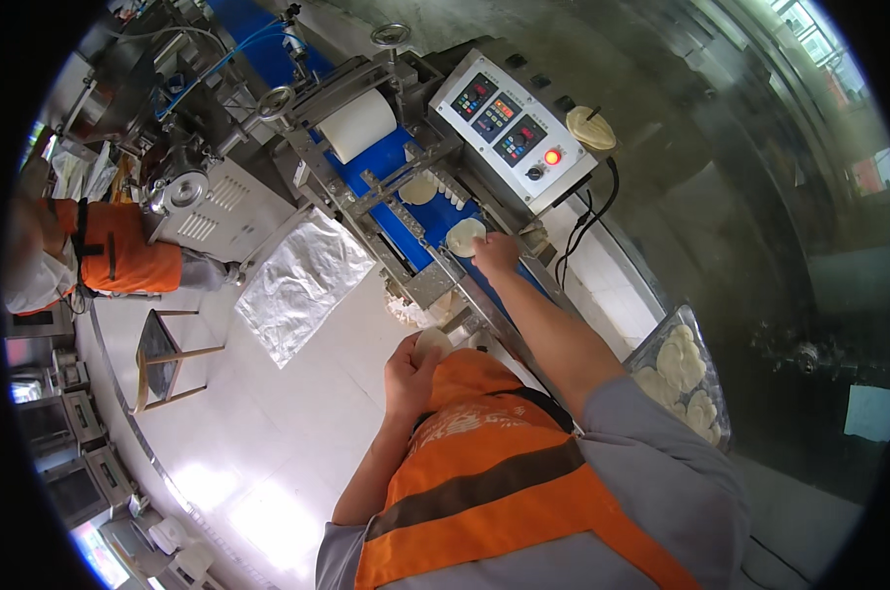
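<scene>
My right hand (496, 254) reaches to the near end of a blue conveyor belt (405, 243), its fingers closed at the edge of a thin, pale round of dough (464, 237). Farther up the belt lies another dough round (418, 189), partly under the machine's metal crossbars. Close to my apron, my left hand (407, 379) is closed around a pale dough round (432, 343). Whether it holds one layer or several stacked ones, I cannot tell.
A control box (509, 130) with a lit red button stands right of the belt, dough pieces (590, 128) on its corner. A clear tray (722, 418) of dough rounds is at right. Silvery sheeting (307, 280) lies left of the machine. A stool (160, 359) and another person (120, 246) are farther left.
</scene>
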### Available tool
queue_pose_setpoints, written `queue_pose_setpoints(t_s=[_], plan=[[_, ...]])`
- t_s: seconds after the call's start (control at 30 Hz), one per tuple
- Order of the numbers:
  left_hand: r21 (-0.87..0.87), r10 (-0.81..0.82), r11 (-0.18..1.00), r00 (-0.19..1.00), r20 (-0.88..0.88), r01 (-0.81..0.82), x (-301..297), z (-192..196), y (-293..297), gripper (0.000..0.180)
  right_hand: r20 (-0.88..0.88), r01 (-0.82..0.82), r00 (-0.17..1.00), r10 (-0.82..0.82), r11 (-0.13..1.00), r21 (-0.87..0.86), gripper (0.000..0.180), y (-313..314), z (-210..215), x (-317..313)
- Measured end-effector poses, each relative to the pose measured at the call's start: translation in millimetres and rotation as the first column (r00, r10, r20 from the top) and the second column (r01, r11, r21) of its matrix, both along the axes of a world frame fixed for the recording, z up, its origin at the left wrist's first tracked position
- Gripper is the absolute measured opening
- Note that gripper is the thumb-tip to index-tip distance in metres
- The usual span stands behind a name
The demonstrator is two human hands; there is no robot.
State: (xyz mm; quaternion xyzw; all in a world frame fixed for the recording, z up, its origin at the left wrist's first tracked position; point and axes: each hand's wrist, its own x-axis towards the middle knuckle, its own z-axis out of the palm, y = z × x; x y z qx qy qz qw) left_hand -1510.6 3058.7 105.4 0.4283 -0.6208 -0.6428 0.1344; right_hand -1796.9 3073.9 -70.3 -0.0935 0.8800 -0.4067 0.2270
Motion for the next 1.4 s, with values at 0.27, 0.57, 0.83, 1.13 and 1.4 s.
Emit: queue_pose_setpoints(t_s=[0.27,0.57,0.83,1.13,1.4], plan=[[-0.383,-0.137,0.918,0.989,-0.06,0.104,-14.9,13.9,-11.7,0.019,-0.295,0.088,0.955,-0.032,0.98,0.18,0.038,14.7,56.4,31.9],[0.502,0.206,0.865,0.915,-0.347,-0.005,-27.6,11.4,-20.6,0.027,0.302,-0.242,0.805,0.511,0.747,-0.619,0.028,84.2,187.9,124.5],[0.425,0.062,0.902,0.951,-0.303,0.076,-31.1,23.5,-16.2,0.031,-0.578,-0.581,0.757,0.305,0.718,-0.382,0.019,95.6,219.7,140.5],[0.669,0.143,0.706,0.879,-0.455,0.232,-25.7,52.3,-17.7,0.033,-0.817,-0.671,0.512,0.264,0.717,-0.189,0.029,113.2,234.4,142.3],[0.514,0.094,0.848,0.92,-0.379,0.126,-20.6,56.7,-2.6,0.03,-0.586,-0.429,0.798,0.14,0.815,-0.39,0.031,114.0,242.5,158.8]])
